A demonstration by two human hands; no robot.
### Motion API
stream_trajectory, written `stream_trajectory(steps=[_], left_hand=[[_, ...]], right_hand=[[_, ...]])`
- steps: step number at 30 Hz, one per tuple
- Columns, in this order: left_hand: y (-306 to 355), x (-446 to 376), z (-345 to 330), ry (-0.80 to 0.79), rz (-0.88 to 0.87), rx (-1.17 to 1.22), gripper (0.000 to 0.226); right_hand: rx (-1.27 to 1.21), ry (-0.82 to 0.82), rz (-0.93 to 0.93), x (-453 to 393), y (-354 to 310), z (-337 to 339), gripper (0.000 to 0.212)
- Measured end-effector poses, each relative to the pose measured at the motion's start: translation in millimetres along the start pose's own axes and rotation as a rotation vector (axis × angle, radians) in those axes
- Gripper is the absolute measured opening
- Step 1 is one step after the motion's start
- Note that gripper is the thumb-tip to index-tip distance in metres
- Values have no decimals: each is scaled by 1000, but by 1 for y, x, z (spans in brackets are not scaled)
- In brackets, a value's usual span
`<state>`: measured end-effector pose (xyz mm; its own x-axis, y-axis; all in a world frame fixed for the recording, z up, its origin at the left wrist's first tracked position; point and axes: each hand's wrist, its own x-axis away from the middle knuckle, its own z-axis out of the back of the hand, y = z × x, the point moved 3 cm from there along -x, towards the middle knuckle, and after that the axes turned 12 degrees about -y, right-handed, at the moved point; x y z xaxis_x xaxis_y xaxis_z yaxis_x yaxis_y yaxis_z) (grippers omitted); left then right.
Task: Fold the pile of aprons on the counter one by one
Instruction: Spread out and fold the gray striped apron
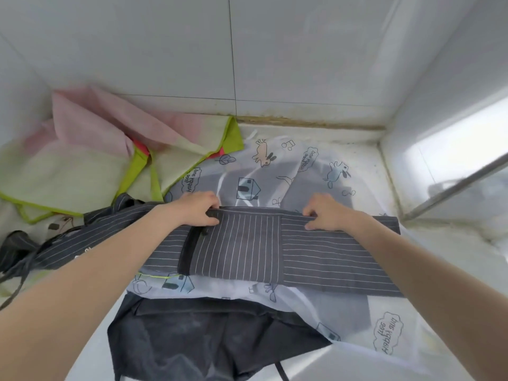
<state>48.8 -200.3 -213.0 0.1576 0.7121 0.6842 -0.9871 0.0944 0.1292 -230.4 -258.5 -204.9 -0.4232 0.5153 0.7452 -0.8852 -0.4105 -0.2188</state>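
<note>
striped apron (275,251) lay soft and floppy; left hand (198,209) and right hand (327,213) both pinched its far folded edge, the sensible hold.

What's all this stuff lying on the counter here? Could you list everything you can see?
striped apron: one, dark grey with white pinstripes, centre, on top, held at its far edge
printed apron: one, translucent white with cartoon animals and houses, under the striped one
dark apron: one, charcoal, near edge, partly under the printed one
pink and green cloth: crumpled, lime trim, back left corner
counter: one, white
tiled wall: white, behind
left hand: grips the striped apron
right hand: grips the striped apron
</note>
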Motion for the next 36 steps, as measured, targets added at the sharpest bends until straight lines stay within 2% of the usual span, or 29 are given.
stream_trajectory(steps=[3, 6, 9, 11, 12, 15, 18, 19, 22, 25, 26, 28, 31, 34, 36], left_hand=[[0, -6, 3, 35, -25, 95, 24], [-5, -6, 6, 92, -26, 232, 13], [-14, -6, 5, 18, 3, 212, 19], [-19, -5, 3, -50, 17, 133, 26], [-20, -3, 3, -54, 23, 118, 30], [-22, 3, 10, 56, 10, 164, 39], [-20, 24, 33, 240, 18, 154, 39], [-20, 36, 48, 325, 22, 146, 37], [-22, 77, 95, 591, 15, 216, 23], [-10, 124, 140, 726, -39, 148, 24], [-2, 138, 148, 726, -48, 87, 28], [18, 163, 145, 676, -32, -121, 40], [47, 164, 90, 489, -25, -495, 40], [68, 144, 1, 222, -78, -544, 28], [78, 132, -50, 86, -126, -542, 30]], right_hand=[[-83, 43, 81, -5, -10, 2, 32], [-162, 54, 50, -10, -4, 4, 31], [-116, -35, 16, -13, 2, 5, 18], [-59, -104, -9, -11, 2, 4, 33], [-32, -131, -25, -10, 3, 3, 33], [-5, -136, -45, -4, 6, 6, 23], [-63, -21, -17, 14, 2, 35, 22], [-97, 54, 4, 23, -1, 51, 20], [-204, 337, 68, 59, -8, 101, 31], [-87, 514, 83, 99, -18, 136, 25], [18, 519, 57, 108, -20, 140, 21], [202, 462, -42, 125, -24, 130, 30], [326, 276, -182, 135, -23, 83, 28], [368, 39, -238, 129, -19, 1, 16], [392, -69, -254, 121, -14, -51, 8]])
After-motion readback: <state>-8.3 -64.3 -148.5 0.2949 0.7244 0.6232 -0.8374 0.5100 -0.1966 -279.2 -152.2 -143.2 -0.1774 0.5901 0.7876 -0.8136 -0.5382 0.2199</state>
